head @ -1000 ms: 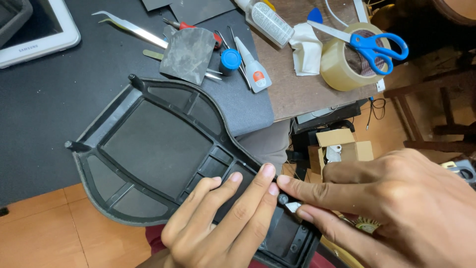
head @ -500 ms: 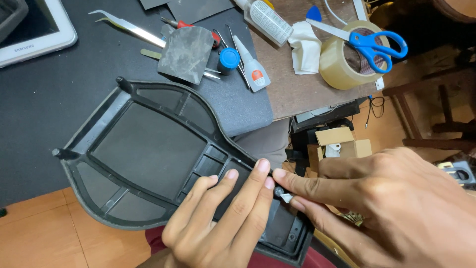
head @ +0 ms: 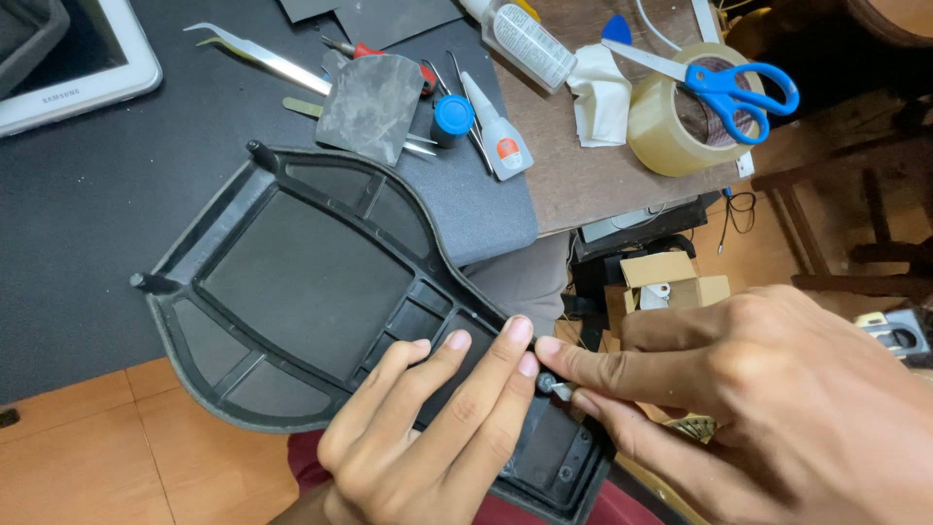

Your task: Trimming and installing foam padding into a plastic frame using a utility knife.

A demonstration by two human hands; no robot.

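- A left hand lies flat, fingers spread, on a ribbed black plastic panel jutting off the near edge of a dark work mat.
- The right hand pinches a small metal-tipped piece, mostly hidden, at the panel's near right end.
- Far right, blue-handled scissors rest on a tape roll.
- A cardboard box below the table: contents unclear.

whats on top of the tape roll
A pair of blue-handled scissors lies across the top of the tan tape roll, blades pointing left past its rim. The scissors cover part of the roll's hole, so what is inside cannot be seen.
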